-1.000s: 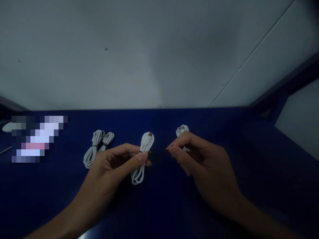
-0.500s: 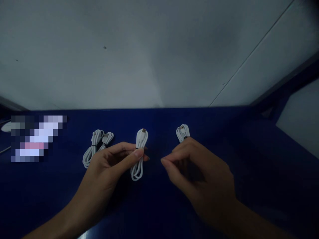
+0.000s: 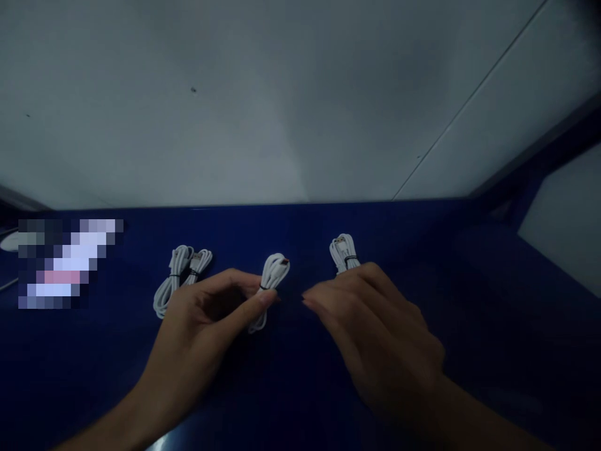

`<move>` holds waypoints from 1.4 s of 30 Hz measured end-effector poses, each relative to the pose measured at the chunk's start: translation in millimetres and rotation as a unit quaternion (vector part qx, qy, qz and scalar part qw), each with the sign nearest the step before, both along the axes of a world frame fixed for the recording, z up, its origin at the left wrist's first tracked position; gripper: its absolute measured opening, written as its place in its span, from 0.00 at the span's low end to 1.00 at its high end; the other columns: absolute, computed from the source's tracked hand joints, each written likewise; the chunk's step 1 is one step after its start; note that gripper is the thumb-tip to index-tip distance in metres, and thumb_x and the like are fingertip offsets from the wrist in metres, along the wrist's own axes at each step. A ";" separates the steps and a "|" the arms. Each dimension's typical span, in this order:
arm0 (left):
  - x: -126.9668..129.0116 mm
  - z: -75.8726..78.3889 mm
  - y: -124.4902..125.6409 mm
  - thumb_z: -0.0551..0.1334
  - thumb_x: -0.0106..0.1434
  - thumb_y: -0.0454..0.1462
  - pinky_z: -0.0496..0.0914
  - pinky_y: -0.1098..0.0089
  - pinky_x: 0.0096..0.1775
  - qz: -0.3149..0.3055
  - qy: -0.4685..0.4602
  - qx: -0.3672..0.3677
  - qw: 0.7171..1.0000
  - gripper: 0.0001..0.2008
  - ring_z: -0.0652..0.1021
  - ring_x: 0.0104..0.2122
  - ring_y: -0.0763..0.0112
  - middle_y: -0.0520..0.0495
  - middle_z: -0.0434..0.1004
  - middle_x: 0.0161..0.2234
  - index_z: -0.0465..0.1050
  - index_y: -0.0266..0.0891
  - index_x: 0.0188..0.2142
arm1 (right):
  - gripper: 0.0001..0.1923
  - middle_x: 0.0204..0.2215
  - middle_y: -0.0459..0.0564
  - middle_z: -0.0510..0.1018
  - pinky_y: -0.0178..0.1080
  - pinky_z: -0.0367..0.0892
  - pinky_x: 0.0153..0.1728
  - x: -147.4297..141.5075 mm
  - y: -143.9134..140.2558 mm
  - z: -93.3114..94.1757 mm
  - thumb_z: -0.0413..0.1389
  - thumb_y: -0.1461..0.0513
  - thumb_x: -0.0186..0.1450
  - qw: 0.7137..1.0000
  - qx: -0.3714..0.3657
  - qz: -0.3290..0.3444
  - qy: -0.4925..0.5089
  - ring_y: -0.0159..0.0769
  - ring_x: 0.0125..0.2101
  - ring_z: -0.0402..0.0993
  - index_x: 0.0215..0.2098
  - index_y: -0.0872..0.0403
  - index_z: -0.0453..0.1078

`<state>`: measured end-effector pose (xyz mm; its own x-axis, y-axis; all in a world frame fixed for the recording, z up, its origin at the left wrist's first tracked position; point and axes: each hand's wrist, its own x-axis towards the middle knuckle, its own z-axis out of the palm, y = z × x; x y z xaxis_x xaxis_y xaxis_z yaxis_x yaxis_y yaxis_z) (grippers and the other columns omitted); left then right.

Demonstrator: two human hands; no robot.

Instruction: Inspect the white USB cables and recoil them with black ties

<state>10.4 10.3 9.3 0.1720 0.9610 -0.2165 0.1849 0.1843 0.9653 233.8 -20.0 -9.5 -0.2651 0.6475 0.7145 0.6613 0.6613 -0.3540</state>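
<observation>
Change: the right hand (image 3: 375, 326) has lowered and flattened since a second ago, its fingers now loosely extended leftward; the middle cable bundle (image 3: 270, 285) has tilted, plug end leaning right.
Left hand (image 3: 211, 319): thumb and forefinger pinch the middle cable bundle at its black tie.
Right hand: holds nothing, fingertips just beside the pinched bundle.
Other bundles: left cable bundles (image 3: 181, 275) and right cable bundle (image 3: 342, 254) lie on the blue tabletop (image 3: 469, 300).
</observation>
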 end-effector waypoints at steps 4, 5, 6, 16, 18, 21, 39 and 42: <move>2.2 3.7 -0.2 0.78 0.65 0.46 0.68 0.71 0.31 -0.004 0.011 0.010 1.000 0.08 0.78 0.30 0.67 0.52 0.86 0.30 0.90 0.49 0.41 | 0.12 0.29 0.42 0.84 0.37 0.73 0.28 -7.7 0.1 6.9 0.57 0.72 0.77 0.986 -0.103 -0.042 0.125 0.33 0.27 0.80 0.42 0.48 0.75; 2.9 4.4 -0.2 0.79 0.65 0.47 0.69 0.71 0.32 -0.006 0.007 0.012 1.000 0.08 0.79 0.32 0.66 0.51 0.87 0.31 0.90 0.50 0.40 | 0.10 0.28 0.41 0.84 0.36 0.73 0.27 -8.7 -0.2 9.4 0.59 0.69 0.77 0.972 -0.149 -0.047 0.174 0.32 0.26 0.79 0.40 0.48 0.75; 3.5 4.7 -0.2 0.79 0.65 0.47 0.70 0.71 0.33 -0.007 0.001 0.015 1.000 0.08 0.79 0.32 0.66 0.51 0.87 0.32 0.90 0.50 0.39 | 0.09 0.27 0.41 0.83 0.35 0.72 0.25 -9.0 -0.1 11.7 0.61 0.66 0.77 0.952 -0.206 -0.045 0.222 0.31 0.24 0.78 0.38 0.48 0.76; -1.0 -12.2 3.5 0.77 0.69 0.45 0.77 0.71 0.46 -0.007 -0.099 -0.060 0.993 0.06 0.85 0.42 0.66 0.50 0.90 0.41 0.90 0.50 0.44 | 0.16 0.23 0.40 0.78 0.28 0.64 0.20 -0.1 12.8 7.0 0.64 0.55 0.77 0.723 -0.535 0.071 0.431 0.22 0.16 0.64 0.33 0.53 0.75; -0.6 -15.0 4.4 0.77 0.69 0.45 0.77 0.72 0.46 0.001 -0.125 -0.080 0.989 0.07 0.85 0.43 0.66 0.50 0.89 0.42 0.90 0.50 0.45 | 0.16 0.22 0.40 0.78 0.28 0.64 0.20 -0.9 10.8 6.4 0.64 0.54 0.77 0.736 -0.527 0.066 0.420 0.22 0.17 0.64 0.32 0.53 0.75; 0.9 -15.7 5.0 0.76 0.70 0.45 0.77 0.72 0.46 0.006 -0.132 -0.093 0.987 0.08 0.85 0.43 0.66 0.49 0.90 0.43 0.90 0.48 0.46 | 0.14 0.24 0.41 0.80 0.28 0.66 0.21 -2.3 6.7 6.6 0.62 0.56 0.78 0.780 -0.495 0.042 0.381 0.25 0.20 0.68 0.33 0.51 0.76; 0.9 -6.5 7.4 0.73 0.74 0.43 0.79 0.76 0.38 -0.083 -0.143 -0.095 0.982 0.08 0.85 0.33 0.72 0.50 0.89 0.35 0.89 0.44 0.40 | 0.10 0.33 0.43 0.80 0.36 0.74 0.31 -8.4 2.1 4.2 0.68 0.71 0.70 0.974 -0.152 -0.037 0.164 0.31 0.30 0.75 0.40 0.48 0.83; -0.6 -7.5 5.7 0.73 0.74 0.41 0.79 0.76 0.39 -0.075 -0.135 -0.084 0.984 0.05 0.86 0.34 0.71 0.50 0.90 0.34 0.89 0.45 0.42 | 0.09 0.29 0.42 0.79 0.35 0.73 0.28 -9.1 1.6 8.5 0.70 0.68 0.69 0.945 -0.234 -0.041 0.223 0.31 0.27 0.74 0.37 0.46 0.85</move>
